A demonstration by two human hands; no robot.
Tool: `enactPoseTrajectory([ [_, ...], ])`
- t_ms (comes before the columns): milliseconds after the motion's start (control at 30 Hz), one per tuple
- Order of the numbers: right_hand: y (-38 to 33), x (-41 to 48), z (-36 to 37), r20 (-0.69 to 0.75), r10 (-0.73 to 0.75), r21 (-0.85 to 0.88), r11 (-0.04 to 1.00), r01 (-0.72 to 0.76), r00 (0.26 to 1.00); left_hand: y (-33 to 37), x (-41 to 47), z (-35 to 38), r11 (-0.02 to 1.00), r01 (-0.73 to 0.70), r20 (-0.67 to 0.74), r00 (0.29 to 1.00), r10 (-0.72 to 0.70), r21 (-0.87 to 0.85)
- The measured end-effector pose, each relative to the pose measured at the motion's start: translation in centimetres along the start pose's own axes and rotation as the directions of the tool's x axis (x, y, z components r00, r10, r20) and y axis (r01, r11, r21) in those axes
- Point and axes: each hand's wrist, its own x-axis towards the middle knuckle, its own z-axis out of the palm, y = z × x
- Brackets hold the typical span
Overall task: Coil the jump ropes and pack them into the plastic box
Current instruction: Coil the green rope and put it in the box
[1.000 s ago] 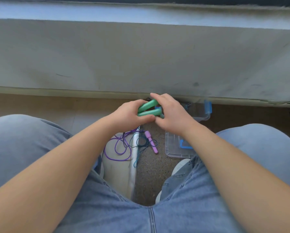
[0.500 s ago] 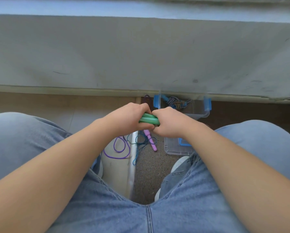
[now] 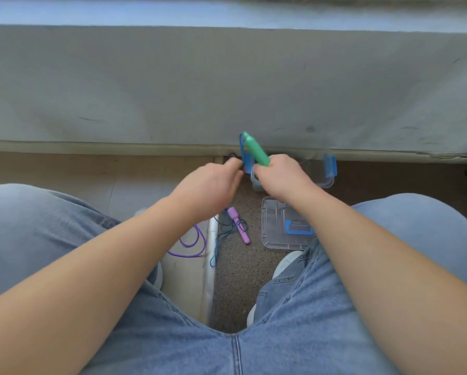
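right hand (image 3: 283,177) gripping, left hand (image 3: 210,185) curled

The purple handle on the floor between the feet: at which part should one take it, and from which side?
Take the purple handle at its near half, coming from above, with the fingers across its narrow width. It lies flat on the speckled floor, so nothing slips under it, and the teal cord loops about its far half, while the near end looks free.
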Motion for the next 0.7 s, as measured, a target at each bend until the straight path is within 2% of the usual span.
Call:
enactPoseTrajectory([
  [67, 0.2, -0.4, 1.2, 0.048, -0.020, -0.279, 0.960, 0.033, 0.999, 0.5, -0.1, 0.6, 0.951, -0.174, 0.065, 0.985, 0.163, 0.256],
  [100, 0.3, -0.9, 1.5, 0.111, -0.050, -0.400, 0.912, 0.091, 0.993, 0.4, -0.1, 0.6, 0.906, -0.275, 0.114, 0.961, 0.251, 0.322],
  [167, 0.6, -1.7, 2.0, 0.318, -0.146, -0.536, 0.788, 0.304, 0.937, 0.1, 0.1, 0.0, 0.845, -0.455, 0.205, 0.888, 0.411, 0.281],
  [233, 0.8, -2.3, 2.3, 0.488, -0.221, -0.500, 0.722, 0.478, 0.844, -0.3, 0.3, -0.6, 0.836, -0.529, 0.199, 0.844, 0.498, 0.149],
  [300, 0.7, -2.7, 2.5, 0.528, -0.350, -0.397, 0.704, 0.589, 0.774, -1.1, 0.7, -0.8, 0.882, -0.471, 0.108, 0.878, 0.467, 0.016],
  [333, 0.5, -2.8, 2.5, 0.499, -0.422, -0.356, 0.696, 0.624, 0.757, -1.5, 1.0, -1.0, 0.921, -0.383, 0.081, 0.918, 0.389, -0.077],
  [367, 0.4, -2.7, 2.3, 0.451, -0.468, -0.318, 0.711, 0.627, 0.760, -2.0, 1.3, -1.0, 0.949, -0.252, 0.087, 0.958, 0.272, -0.191],
  [433, 0.4, -2.5, 1.8, 0.296, -0.528, -0.148, 0.798, 0.585, 0.796, -2.6, 1.7, -0.7, 0.919, 0.020, 0.131, 0.991, 0.034, -0.393],
  [500, 0.3, -2.3, 1.2, 0.089, -0.511, 0.013, 0.859, 0.512, 0.855, -2.9, 1.8, -0.1, 0.912, 0.129, 0.107, 0.990, -0.095, -0.390],
  [567, 0.5, -1.5, 0.8, -0.090, -0.386, 0.052, 0.919, 0.391, 0.918, -2.6, 1.5, 0.6, 0.947, 0.116, 0.048, 0.993, -0.107, -0.299],
  [600, 0.6, -1.2, 0.5, -0.136, -0.294, 0.050, 0.952, 0.303, 0.946, -2.5, 1.2, 0.8, 0.965, 0.071, 0.035, 0.997, -0.064, -0.253],
  [633, 0.8, -0.8, 0.2, -0.147, -0.204, 0.013, 0.978, 0.208, 0.968, -2.2, 0.9, 1.0, 0.979, -0.007, 0.034, 0.999, 0.014, -0.204],
  [700, 1.3, -0.4, -0.3, -0.072, -0.094, -0.197, 0.977, 0.078, 0.993, -1.4, 0.4, 1.1, 0.968, -0.231, 0.033, 0.971, 0.235, -0.099],
])
